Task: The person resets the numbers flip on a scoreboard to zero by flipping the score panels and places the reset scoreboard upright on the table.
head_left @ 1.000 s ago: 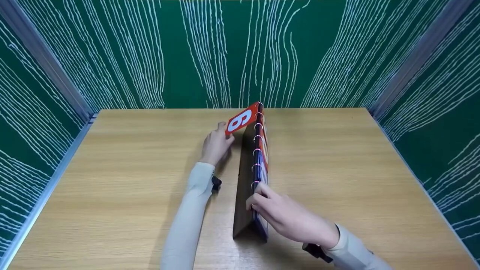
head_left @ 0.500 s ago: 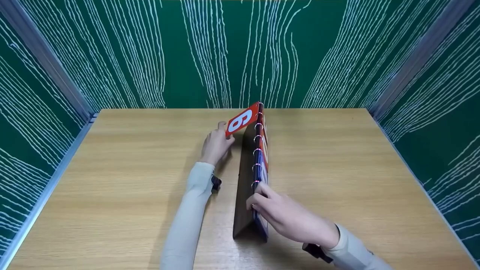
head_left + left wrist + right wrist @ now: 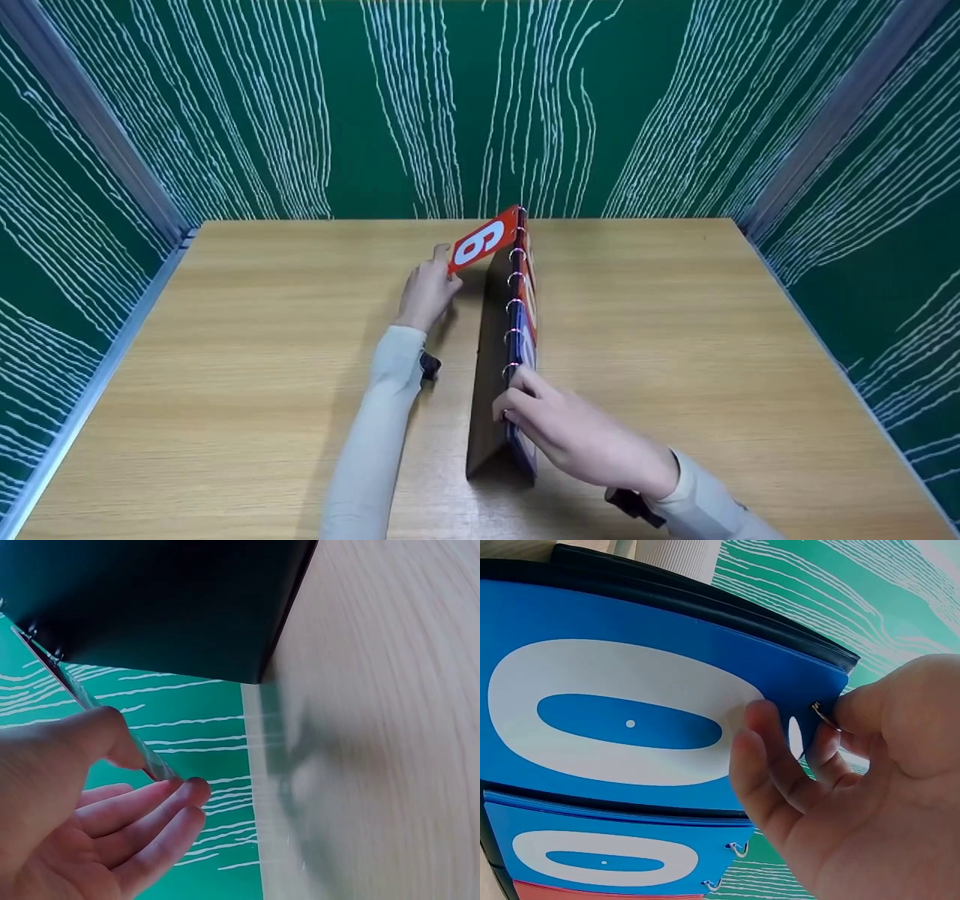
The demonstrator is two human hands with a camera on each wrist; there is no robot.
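A tabletop flip scoreboard (image 3: pixel 486 405) stands tent-like on the table, its black back panel to the left and ringed number cards on the right. At its far end my left hand (image 3: pixel 427 292) pinches the outer edge of a red card (image 3: pixel 480 244), between thumb and fingers. That card is swung out to the left of the rings, its white numeral looking like a 6. My right hand (image 3: pixel 577 435) grips the near end, thumb and index finger at a metal ring (image 3: pixel 821 714). Its other fingers touch a blue card (image 3: pixel 630 723) with a white 0.
Smaller blue cards (image 3: pixel 604 862) with a 0 hang beside the large one. Around the scoreboard spreads a wooden table (image 3: pixel 247 360). Green walls (image 3: pixel 360 150) with white wavy lines close off the back and sides, joined by metal posts (image 3: pixel 832 127).
My left hand has shifted very slightly left, the red card's outer edge moving with it. My right hand stays in place at the near end.
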